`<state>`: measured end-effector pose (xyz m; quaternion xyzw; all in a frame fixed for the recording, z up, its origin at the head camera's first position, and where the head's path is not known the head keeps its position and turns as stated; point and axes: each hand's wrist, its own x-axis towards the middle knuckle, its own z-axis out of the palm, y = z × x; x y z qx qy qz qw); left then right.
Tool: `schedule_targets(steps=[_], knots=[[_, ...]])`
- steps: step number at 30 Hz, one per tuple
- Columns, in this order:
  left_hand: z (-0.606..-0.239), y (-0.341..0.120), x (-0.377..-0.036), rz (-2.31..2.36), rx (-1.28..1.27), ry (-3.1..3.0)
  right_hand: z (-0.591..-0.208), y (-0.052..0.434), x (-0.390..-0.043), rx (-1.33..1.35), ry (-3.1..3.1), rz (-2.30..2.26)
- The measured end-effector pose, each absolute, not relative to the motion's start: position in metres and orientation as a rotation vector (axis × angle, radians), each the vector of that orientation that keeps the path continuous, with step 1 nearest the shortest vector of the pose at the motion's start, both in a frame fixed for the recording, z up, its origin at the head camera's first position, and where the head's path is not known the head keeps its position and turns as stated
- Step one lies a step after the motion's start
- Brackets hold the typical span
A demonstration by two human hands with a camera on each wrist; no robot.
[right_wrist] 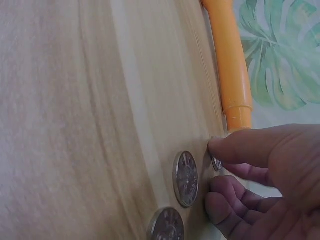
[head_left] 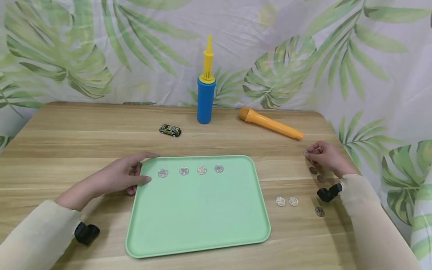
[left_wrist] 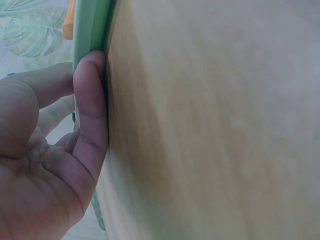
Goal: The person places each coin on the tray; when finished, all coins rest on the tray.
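Note:
My left hand [head_left: 129, 174] holds the green tray [head_left: 202, 245] at its far left corner. The thumb lies over the rim, and in the left wrist view the fingers [left_wrist: 90, 100] press against the tray's outer side. Several silver coins [head_left: 183, 171] lie in a row along the tray's far side. At the table's right edge my right hand [head_left: 324, 154] pinches a coin [right_wrist: 216, 161] between thumb and fingertips, partly hidden by the thumb. Two more coins [right_wrist: 186, 179] lie on the wood just beside that hand.
A pair of coins [head_left: 287, 201] and a single coin [head_left: 319, 212] lie right of the tray. Beyond the tray are a toy car [head_left: 170, 130], an upright blue and yellow hand pump [head_left: 206, 99] and an orange toy microphone [head_left: 271, 123]. A leaf-patterned cloth hangs behind the table.

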<state>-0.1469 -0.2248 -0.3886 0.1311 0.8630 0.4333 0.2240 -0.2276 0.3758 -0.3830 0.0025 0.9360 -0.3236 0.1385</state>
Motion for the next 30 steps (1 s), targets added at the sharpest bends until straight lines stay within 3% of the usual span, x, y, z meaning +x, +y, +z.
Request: schedule_targets(steps=[18,30], knots=[[-0.39,-0.227,-0.148,1.19,0.386,2.384,-0.39,0.368,-0.219,-0.069,2.736,-1.127],[-0.388,-0.226,-0.147,1.2,0.381,2.384,-0.371,0.305,-0.212,-0.264,2.621,-1.282]])
